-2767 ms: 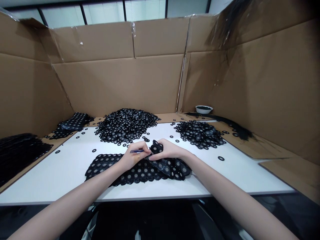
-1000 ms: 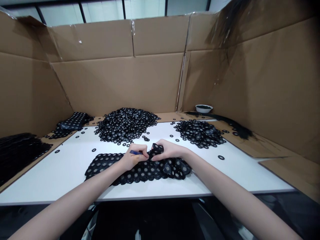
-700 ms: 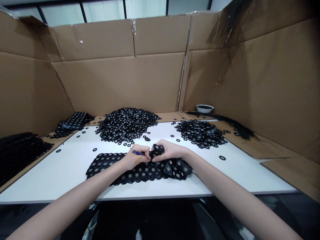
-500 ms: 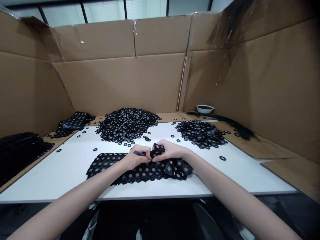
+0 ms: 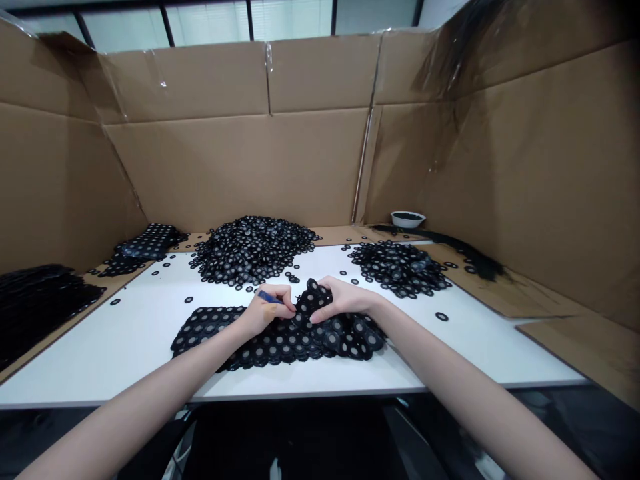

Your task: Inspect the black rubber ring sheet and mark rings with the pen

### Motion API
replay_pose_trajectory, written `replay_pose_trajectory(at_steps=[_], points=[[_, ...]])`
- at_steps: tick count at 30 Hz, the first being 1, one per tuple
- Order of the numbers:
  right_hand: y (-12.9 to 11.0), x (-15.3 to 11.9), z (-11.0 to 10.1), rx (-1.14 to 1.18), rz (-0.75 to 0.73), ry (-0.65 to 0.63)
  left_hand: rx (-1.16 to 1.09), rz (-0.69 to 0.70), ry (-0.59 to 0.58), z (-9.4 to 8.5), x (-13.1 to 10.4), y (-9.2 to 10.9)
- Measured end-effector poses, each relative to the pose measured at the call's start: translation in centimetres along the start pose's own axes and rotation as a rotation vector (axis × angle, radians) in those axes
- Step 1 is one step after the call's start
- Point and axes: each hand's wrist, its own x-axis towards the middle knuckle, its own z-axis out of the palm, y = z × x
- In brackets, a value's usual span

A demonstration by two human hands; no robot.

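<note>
A black sheet of joined rings with pale centres (image 5: 273, 350) lies near the front edge of the white board. My left hand (image 5: 265, 310) is closed round a small blue tool (image 5: 269, 297), its fingertips beside the raised part of the sheet. Between the thumb and fingers of my right hand (image 5: 340, 299) is a lifted fold of the sheet. The right end of the sheet is bunched under that hand. What the left fingertips pinch besides the tool is too small to tell.
Behind my hands rise a large heap of black rings (image 5: 250, 250) and a smaller one (image 5: 400, 267). A white bowl (image 5: 408, 220) and dark strands (image 5: 450, 247) are at the back right. Black stacks (image 5: 40, 307) lie at left. Cardboard walls (image 5: 230, 167) surround the board (image 5: 125, 340).
My left hand has moved a little left, away from my right hand, and the blue tool is tilted more. The fold at my right hand now stands more spread out.
</note>
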Motion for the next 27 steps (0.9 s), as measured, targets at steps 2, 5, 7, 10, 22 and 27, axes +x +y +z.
replay_pose_trajectory(at_steps=[2, 5, 7, 10, 22, 27], points=[[-0.03, 0.06, 0.04, 0.019, -0.002, -0.007, -0.01, -0.007, -0.011, 0.06, 0.01, 0.01], [-0.09, 0.09, 0.02, 0.01, -0.002, -0.008, -0.009, -0.006, -0.013, 0.09, -0.02, 0.08], [-0.12, 0.06, -0.03, -0.006, 0.007, 0.004, 0.001, 0.007, -0.008, 0.06, -0.05, 0.08], [-0.15, 0.0, -0.1, -0.027, 0.03, 0.029, 0.008, 0.026, -0.002, -0.01, -0.07, -0.07], [0.18, 0.13, -0.08, 0.003, -0.021, -0.054, 0.099, 0.049, -0.012, 0.39, -0.44, 0.75], [0.08, 0.03, -0.15, -0.033, -0.01, 0.004, 0.074, 0.061, -0.012, 0.21, -0.35, 0.41]])
